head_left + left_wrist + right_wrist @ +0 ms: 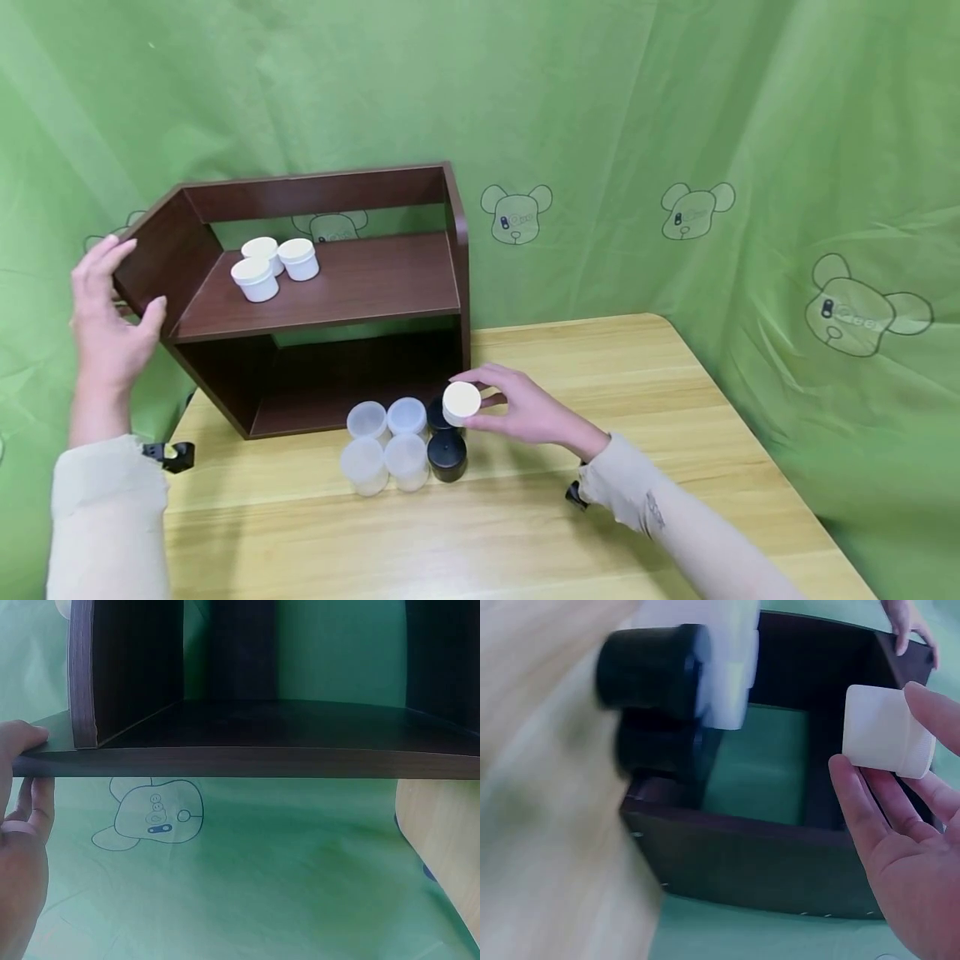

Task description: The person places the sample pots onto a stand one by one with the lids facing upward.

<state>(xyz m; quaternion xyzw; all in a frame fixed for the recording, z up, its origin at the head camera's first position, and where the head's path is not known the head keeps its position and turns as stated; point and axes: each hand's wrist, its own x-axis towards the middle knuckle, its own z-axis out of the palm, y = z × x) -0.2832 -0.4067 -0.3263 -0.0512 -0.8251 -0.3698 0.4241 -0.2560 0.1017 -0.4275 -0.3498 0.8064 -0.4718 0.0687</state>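
My right hand (pixel 528 408) pinches a small white lidded jar (pixel 461 404) between thumb and fingers, above the table. In the right wrist view the jar (pixel 876 729) lies sideways across the frame, its ridged lid under the thumb. Just below it, two black jars (pixel 447 456) sit one behind the other. Left of these stand several translucent jars (pixel 364 463). My left hand (pixel 108 325) grips the left side panel of a dark brown two-tier shelf (pixel 375 287), thumb on one face and fingers on the other. Three white jars (pixel 257 279) are grouped at the upper tier's left.
The shelf's lower tier (pixel 337 375) is open at the front, behind the translucent jars. A light wooden table (pixel 637 392) extends to the right and front. Green curtains (pixel 570 108) with bear-face prints hang behind and on both sides.
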